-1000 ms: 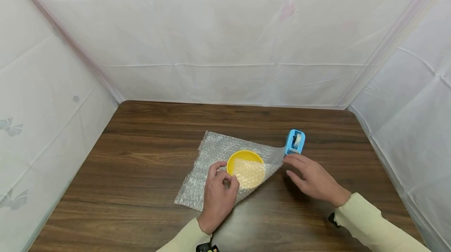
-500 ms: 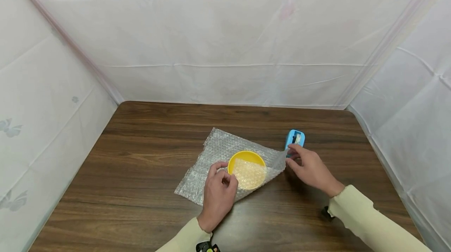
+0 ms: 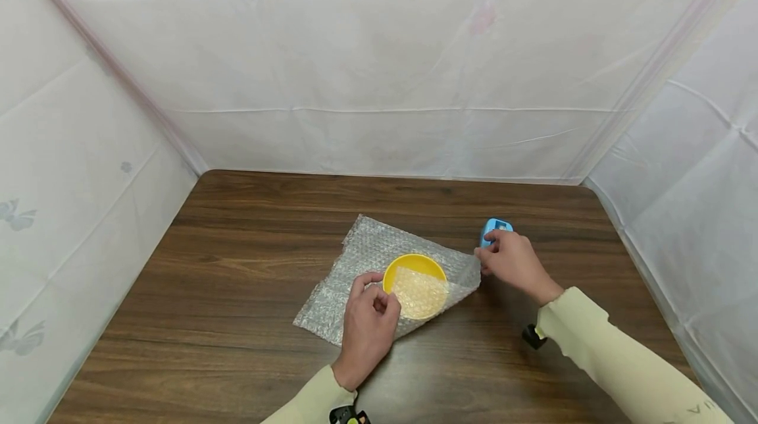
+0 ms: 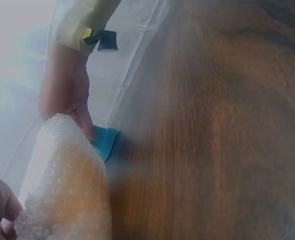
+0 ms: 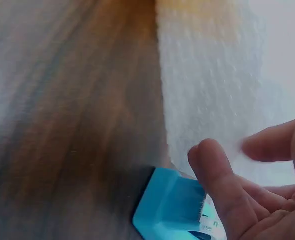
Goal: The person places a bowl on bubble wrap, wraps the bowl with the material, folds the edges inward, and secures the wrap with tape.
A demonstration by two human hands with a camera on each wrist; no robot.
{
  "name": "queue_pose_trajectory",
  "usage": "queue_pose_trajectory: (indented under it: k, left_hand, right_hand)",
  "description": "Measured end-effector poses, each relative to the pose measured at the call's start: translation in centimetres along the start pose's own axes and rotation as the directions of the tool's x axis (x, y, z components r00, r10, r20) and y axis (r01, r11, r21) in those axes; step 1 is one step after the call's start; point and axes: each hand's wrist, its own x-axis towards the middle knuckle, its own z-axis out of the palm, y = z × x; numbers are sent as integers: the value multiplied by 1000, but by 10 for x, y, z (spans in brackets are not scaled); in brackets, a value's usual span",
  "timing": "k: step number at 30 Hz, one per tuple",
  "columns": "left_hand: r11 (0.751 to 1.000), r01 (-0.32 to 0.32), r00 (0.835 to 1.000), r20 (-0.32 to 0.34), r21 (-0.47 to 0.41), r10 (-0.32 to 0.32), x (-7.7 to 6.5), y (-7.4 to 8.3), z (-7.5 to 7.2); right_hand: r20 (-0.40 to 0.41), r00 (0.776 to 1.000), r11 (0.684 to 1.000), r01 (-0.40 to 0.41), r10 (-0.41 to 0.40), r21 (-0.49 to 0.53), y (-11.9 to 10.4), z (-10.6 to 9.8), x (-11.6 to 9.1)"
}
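A yellow bowl (image 3: 407,261) sits on a sheet of bubble wrap (image 3: 368,249), one corner of which is folded over part of it. My left hand (image 3: 368,322) is at the bowl's near left side, its curled fingers and thumb holding the folded wrap. In the left wrist view the wrap (image 4: 62,180) bulges over the yellow shape. My right hand (image 3: 515,265) is by the sheet's right corner, beside a blue tape dispenser (image 3: 494,224) that it partly covers. The right wrist view shows its thumb and fingertips apart, near the wrap and over the dispenser (image 5: 162,205).
The dark wooden table (image 3: 249,266) has rounded back corners. White plastic sheeting (image 3: 379,81) hangs behind it and along both sides. A small black device (image 3: 535,336) is strapped at the right wrist, another (image 3: 348,415) at the left.
My right hand first moves up to the wrap's right corner and the dispenser, then slightly left. The wrap shifts a little, its far left corner moving up and right. The left hand stays nearly still.
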Motion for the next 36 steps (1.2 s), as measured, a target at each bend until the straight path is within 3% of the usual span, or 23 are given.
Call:
queue_pose_trajectory:
  k: [10, 20, 29, 36]
  left_hand:
    - [999, 36, 999, 22, -29, -35, 0, -1, 1]
    - [996, 74, 997, 13, -50, -73, -1, -2, 1]
    - [995, 85, 996, 11, -52, -85, -2, -3, 1]
    - [995, 99, 995, 10, -34, -98, -2, -5, 1]
  right_hand:
    - [-15, 999, 999, -42, 42, 32, -7, -4, 11]
    - [-65, 998, 1000, 17, -18, -18, -17, -2, 9]
    - [-133, 987, 996, 89, -87, 8, -29, 3, 3]
    - [-135, 987, 996, 86, -88, -18, -29, 4, 5]
